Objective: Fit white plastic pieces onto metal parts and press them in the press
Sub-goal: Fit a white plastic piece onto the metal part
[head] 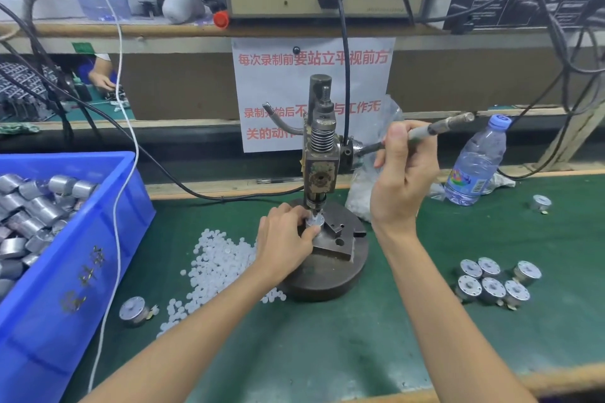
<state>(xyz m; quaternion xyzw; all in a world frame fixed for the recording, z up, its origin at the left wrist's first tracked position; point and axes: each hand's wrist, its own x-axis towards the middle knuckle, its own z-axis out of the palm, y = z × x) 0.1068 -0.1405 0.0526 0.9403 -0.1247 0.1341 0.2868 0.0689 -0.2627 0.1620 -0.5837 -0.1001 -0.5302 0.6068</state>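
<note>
Firstly, at the far left stands a blue crate [82,271] heaped with plain metal cylinders [36,209], and a white cable [126,173] hangs across its near corner. Just beside the crate a single metal part [133,311] lies on the green mat [327,353]. Next to it is a loose pile of white plastic pieces [216,258], spreading up to the round base [327,281] of the press [320,154].

The left hand [284,239] rests on that base, with fingers and thumb curled round a metal part [315,223] that sits on the steel block directly under the ram. Something small and white shows on top of the part at the ram tip, though it is too small to tell clearly.

To the right of the column, the right hand [402,173] is raised and grips the press lever [442,126], fingers wrapped round its handle. Behind this hand lies a clear plastic bag [360,196] holding more white pieces.

Further right a water bottle [474,163] leans on the mat, with one metal part [541,203] near it. Closer to the person, six metal parts [494,281] stand grouped together, well apart from the press
</note>
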